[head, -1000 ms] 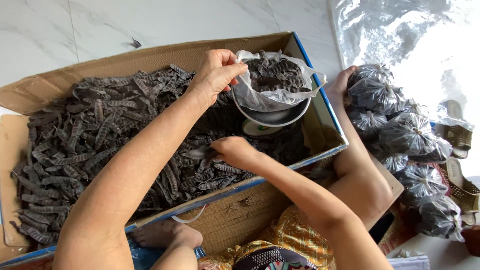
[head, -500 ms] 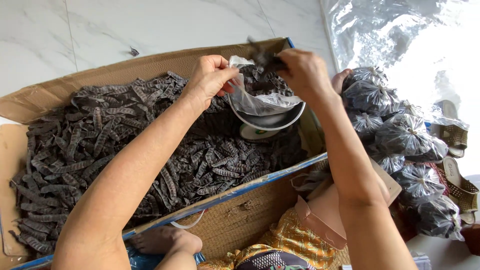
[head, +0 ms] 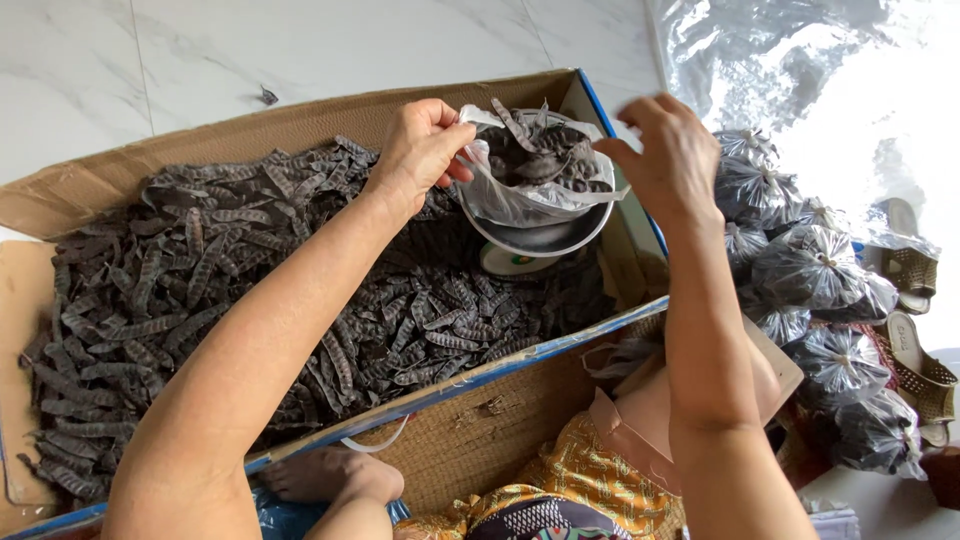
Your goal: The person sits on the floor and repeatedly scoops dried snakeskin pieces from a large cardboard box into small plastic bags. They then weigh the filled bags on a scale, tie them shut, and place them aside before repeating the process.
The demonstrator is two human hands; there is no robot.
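Observation:
A clear plastic bag (head: 520, 205) with dark dried pods inside sits in a round metal bowl (head: 545, 240) at the far right end of a cardboard box (head: 300, 125). My left hand (head: 420, 150) pinches the bag's left rim and holds it open. Just beside the bag's right rim is my right hand (head: 665, 160), fingers loosely apart and nothing visible in them. Loose dark pods (head: 230, 290) fill the rest of the box.
The bowl rests on a small white scale (head: 510, 262). Several tied bags of pods (head: 810, 270) are piled to the right, next to woven sandals (head: 915, 270). A woven mat (head: 500, 430) and a bare foot (head: 330, 475) lie below the box's blue front edge.
My right hand rose from the loose pods, carried some over the bag, and now sits at the bag's right side without them. The left hand kept its hold on the rim.

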